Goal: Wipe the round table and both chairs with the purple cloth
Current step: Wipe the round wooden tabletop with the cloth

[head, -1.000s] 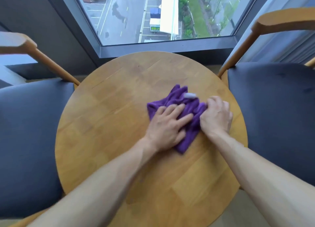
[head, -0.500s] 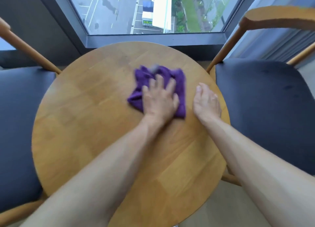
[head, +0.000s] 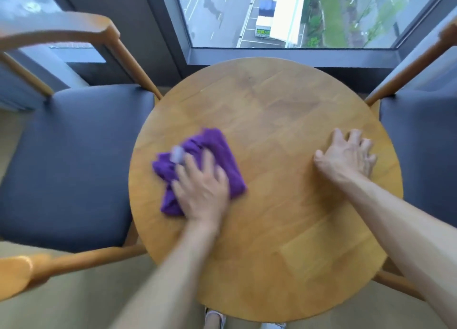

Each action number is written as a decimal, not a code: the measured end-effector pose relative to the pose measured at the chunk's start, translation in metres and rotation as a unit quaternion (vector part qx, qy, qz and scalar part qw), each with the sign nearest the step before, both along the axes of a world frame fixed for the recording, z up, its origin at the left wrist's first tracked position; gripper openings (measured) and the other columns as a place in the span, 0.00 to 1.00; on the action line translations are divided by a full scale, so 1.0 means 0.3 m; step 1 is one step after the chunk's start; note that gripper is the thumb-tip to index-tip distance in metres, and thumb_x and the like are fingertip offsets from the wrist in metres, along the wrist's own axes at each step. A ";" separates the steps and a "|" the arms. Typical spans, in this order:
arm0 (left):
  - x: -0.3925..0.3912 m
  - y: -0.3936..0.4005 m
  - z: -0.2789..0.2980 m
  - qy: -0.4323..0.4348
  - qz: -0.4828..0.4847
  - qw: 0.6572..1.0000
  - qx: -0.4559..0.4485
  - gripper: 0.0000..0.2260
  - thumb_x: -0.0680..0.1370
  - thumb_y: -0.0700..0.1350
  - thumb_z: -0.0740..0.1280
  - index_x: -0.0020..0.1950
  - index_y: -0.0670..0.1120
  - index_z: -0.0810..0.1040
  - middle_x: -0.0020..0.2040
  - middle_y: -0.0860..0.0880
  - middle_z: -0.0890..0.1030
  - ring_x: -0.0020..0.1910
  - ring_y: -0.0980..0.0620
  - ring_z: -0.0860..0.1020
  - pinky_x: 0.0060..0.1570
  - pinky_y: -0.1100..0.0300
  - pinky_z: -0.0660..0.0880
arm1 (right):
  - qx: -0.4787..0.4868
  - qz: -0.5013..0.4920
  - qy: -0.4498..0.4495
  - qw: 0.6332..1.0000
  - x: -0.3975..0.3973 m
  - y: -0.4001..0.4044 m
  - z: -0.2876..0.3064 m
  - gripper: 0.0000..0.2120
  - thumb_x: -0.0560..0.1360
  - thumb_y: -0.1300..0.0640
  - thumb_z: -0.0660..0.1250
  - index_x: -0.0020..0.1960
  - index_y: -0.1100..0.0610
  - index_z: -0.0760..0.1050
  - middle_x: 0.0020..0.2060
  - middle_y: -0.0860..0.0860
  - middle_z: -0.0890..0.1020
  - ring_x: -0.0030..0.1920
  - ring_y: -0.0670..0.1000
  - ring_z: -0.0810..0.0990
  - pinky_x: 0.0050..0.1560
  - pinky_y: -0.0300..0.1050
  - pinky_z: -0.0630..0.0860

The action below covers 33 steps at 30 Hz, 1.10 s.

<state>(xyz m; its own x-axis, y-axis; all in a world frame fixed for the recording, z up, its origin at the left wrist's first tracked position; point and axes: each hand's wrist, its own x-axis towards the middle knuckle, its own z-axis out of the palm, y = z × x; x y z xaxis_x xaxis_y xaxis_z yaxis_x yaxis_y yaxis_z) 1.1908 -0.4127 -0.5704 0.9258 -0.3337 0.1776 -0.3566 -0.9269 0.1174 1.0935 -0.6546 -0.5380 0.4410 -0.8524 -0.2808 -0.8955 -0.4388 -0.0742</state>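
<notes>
Nothing here can actually be read. The only lettering anywhere is down in the street through the window (head: 291, 14): a green sign (head: 262, 33) on the end of a white building beside the car park, with pale characters on it, far too small and soft to make out. The purple cloth (head: 222, 153) on the round table (head: 284, 229) carries a small pale tag (head: 178, 153), but it is smeared by motion and shows no print. The wooden tabletop shows no marks, stamps or labels, and neither does the left chair (head: 69, 165) or the right chair (head: 420, 143).
</notes>
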 end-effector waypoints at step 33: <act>-0.234 0.048 -0.018 -0.004 0.055 0.998 0.013 0.19 0.77 0.54 0.64 0.67 0.51 0.76 0.63 0.38 0.75 0.52 0.37 0.75 0.47 0.45 0.73 | 0.099 0.184 -0.144 0.967 -0.106 0.156 0.041 0.23 0.75 0.55 0.64 0.70 0.50 0.71 0.67 0.55 0.71 0.68 0.58 0.69 0.64 0.52 0.69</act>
